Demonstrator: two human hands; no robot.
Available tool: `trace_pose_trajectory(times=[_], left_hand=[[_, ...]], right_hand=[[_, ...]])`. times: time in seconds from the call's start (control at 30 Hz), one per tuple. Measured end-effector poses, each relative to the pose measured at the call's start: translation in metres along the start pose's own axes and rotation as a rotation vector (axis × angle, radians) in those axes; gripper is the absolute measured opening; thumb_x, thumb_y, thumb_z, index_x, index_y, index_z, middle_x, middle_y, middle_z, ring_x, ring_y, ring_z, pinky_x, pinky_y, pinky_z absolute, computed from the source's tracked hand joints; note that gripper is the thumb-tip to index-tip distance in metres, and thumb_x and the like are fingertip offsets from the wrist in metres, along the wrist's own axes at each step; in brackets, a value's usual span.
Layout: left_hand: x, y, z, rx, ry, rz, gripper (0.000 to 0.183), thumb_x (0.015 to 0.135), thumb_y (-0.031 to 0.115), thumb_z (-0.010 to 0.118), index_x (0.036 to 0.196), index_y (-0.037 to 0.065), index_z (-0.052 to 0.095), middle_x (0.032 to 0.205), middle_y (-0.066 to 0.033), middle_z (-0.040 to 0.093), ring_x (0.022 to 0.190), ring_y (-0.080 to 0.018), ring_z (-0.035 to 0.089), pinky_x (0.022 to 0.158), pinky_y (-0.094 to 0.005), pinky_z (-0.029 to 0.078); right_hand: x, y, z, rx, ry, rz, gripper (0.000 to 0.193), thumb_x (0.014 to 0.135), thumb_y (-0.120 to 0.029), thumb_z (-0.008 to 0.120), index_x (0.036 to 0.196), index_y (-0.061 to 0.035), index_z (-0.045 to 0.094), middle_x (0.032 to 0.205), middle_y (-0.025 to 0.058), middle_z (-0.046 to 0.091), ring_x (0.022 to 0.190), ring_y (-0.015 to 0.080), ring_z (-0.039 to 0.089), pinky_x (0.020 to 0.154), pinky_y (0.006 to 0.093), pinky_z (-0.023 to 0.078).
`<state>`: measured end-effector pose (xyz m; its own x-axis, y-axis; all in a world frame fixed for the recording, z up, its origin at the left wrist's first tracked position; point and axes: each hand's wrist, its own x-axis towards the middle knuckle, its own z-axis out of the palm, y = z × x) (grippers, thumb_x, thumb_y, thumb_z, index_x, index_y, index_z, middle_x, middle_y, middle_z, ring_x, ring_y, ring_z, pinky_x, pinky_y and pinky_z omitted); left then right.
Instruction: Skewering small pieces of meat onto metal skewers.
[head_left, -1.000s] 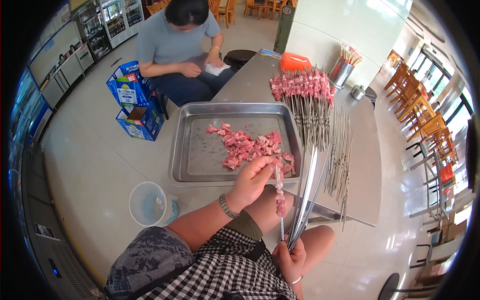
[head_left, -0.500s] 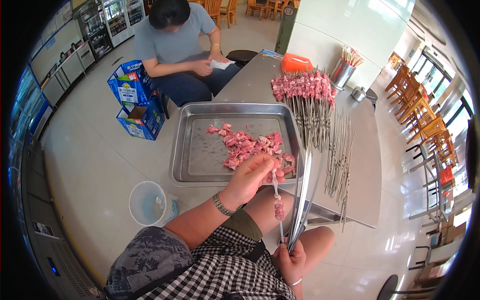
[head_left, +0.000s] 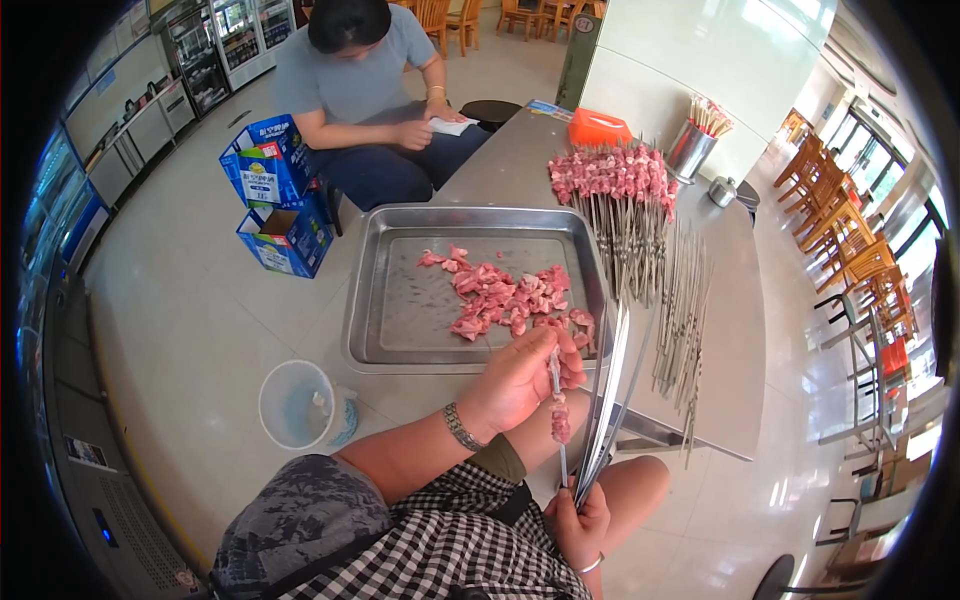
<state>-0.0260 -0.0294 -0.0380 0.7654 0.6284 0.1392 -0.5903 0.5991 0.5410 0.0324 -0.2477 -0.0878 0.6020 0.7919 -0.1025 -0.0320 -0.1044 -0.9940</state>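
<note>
My right hand (head_left: pixel 578 525) is closed around the lower ends of several flat metal skewers (head_left: pixel 606 405), fanned upward above my knee. One skewer, set apart from the bunch, carries raw meat chunks (head_left: pixel 560 420) partway along it. At that skewer's upper end my left hand (head_left: pixel 522 378), with a watch on its wrist, pinches a piece of raw meat, largely covered by the fingers. Just beyond it, a metal tray (head_left: pixel 372 285) holds a pile of loose pink meat pieces (head_left: pixel 500 295).
Finished meat skewers (head_left: pixel 615 180) lie stacked on the metal table (head_left: pixel 735 330), beside bare skewers (head_left: pixel 682 320). Behind them are an orange container (head_left: pixel 598 126) and a metal cup of sticks (head_left: pixel 690 150). A white bucket (head_left: pixel 297 405) and blue boxes (head_left: pixel 285 240) stand left. Another person (head_left: pixel 365 90) sits opposite, holding white material.
My left hand has shifted slightly down and right along the skewer, its fingers now wrapped further around the upper end. The right hand keeps its grip. The view has moved slightly.
</note>
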Motion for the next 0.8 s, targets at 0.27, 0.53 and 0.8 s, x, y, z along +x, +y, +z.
trace_pose_trajectory(times=[0.27,0.53,0.8], left_hand=[[-0.013,-0.021,0.008,0.035,0.132,-0.182,0.026,0.096,0.029,0.040,0.094,0.007,0.052,0.084,-0.0051,0.056,0.076,-0.0155,0.055,0.067,-0.0272,0.046],[-0.020,-0.034,0.017,0.208,0.057,-0.112,0.030,0.099,0.028,0.035,0.091,0.003,0.049,0.076,-0.0021,0.047,0.070,-0.0114,0.046,0.065,-0.0230,0.040],[-0.027,-0.036,0.024,0.046,0.183,-0.139,0.033,0.098,0.037,0.035,0.079,0.011,0.039,0.062,0.0038,0.033,0.051,-0.0055,0.030,0.046,-0.0188,0.028]], right_hand=[[0.001,-0.005,0.008,0.059,0.039,-0.039,0.005,0.087,0.001,0.051,0.092,0.0030,0.052,0.061,0.0043,0.057,0.055,0.0074,0.053,0.051,0.0194,0.042],[0.007,-0.012,0.014,0.130,0.067,-0.014,0.009,0.088,0.001,0.049,0.097,0.0015,0.049,0.063,0.0053,0.057,0.055,0.0086,0.053,0.051,0.0194,0.041],[0.011,-0.014,0.030,0.172,-0.008,-0.058,0.011,0.088,0.001,0.049,0.099,0.0007,0.049,0.064,0.0056,0.058,0.054,0.0072,0.051,0.049,0.0181,0.037]])
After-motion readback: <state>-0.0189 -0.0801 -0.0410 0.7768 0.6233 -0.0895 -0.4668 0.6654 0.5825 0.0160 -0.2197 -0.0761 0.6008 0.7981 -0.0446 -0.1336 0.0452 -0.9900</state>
